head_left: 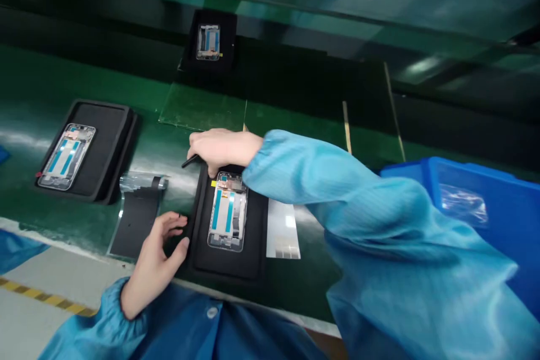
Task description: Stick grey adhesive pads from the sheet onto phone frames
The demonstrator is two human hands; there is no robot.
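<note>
A phone frame (228, 217) with blue strips lies in a black tray (253, 247) near the bench's front edge. My left hand (158, 256) rests against that tray's left edge, fingers spread, beside a black film sheet (137, 215). My right hand (221, 149) reaches across above the tray's far end and is closed on a thin black tool (190, 161), its tip pointing left. Both arms wear light blue sleeves.
A second black tray (107, 152) with a phone frame (67, 156) sits at the left. A third tray (211, 45) lies farther back on the green belt (295, 124). A blue bin (481, 202) stands at the right. A white backing sheet (282, 229) lies right of the near tray.
</note>
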